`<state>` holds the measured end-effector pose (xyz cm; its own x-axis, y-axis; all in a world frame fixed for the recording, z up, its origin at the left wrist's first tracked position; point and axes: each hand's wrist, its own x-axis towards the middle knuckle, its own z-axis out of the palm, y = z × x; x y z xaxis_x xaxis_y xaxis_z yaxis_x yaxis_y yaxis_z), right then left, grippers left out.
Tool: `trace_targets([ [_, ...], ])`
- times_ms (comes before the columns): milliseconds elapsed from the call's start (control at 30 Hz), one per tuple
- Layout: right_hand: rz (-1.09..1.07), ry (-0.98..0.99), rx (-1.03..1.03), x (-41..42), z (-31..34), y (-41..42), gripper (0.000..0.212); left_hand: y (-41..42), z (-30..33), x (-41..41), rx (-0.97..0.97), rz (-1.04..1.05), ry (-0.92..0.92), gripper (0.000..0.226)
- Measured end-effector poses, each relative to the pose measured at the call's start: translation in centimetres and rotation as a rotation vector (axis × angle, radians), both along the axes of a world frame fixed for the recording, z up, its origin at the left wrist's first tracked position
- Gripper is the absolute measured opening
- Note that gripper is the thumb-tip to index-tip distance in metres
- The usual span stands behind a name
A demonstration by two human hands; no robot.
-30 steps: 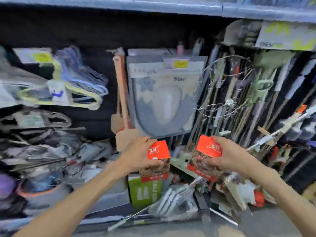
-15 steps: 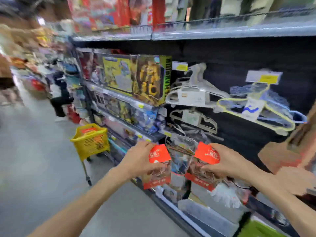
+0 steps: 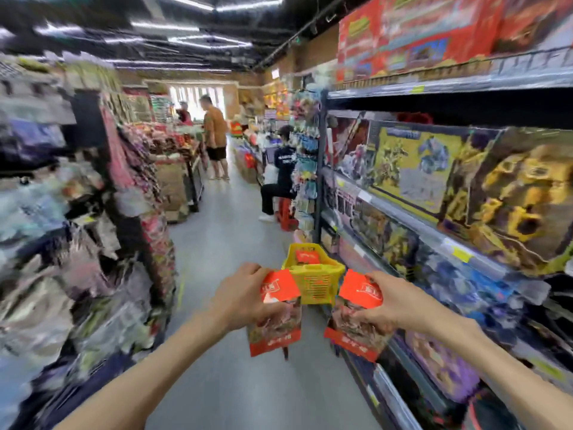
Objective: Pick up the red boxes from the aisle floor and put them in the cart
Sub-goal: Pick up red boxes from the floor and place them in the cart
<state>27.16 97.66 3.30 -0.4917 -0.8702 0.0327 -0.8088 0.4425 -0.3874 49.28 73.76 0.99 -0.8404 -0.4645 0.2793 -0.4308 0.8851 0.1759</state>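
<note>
Head view: left hand [image 3: 245, 301] is closed around the upper part of one red box [image 3: 280, 315], held upright in front of the body. Right hand [image 3: 392, 301] grips a second red box [image 3: 356, 318], tilted with its lower end angled towards the left. The two boxes are apart, side by side. Between and beyond them stands a yellow cart [image 3: 313, 276] on the grey aisle floor [image 3: 229, 243], close to the right-hand toy shelf [image 3: 434, 234]. A red item [image 3: 305, 256] lies inside the cart. Surroundings are heavily blurred. Two persons are further down the aisle, one standing [image 3: 215, 136], one seated low [image 3: 280, 178]
</note>
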Motion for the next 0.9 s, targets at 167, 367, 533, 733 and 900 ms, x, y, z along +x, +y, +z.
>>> trace_targets([
  [167,0.157,0.03,0.004,-6.1,0.3,-14.1,0.072,-10.1,1.5,-2.7,0.016,0.146,0.033,0.096],
  [367,0.304,0.038,0.022,-11.9,2.0,-30.0,0.074,-22.2,3.3,-6.2,0.034,0.27,0.054,0.096],
  [533,0.381,0.049,0.053,-15.8,1.9,-42.8,0.065,-33.4,2.6,-9.0,0.036,0.324,0.055,0.096],
  [733,0.388,0.076,0.076,-20.2,1.2,-58.2,0.067,-49.9,1.1,-13.5,0.016,0.296,0.03,0.094],
  [900,0.289,0.039,0.098,-25.4,1.4,-69.5,0.074,-63.7,1.8,-19.1,0.027,0.217,-0.031,0.094],
])
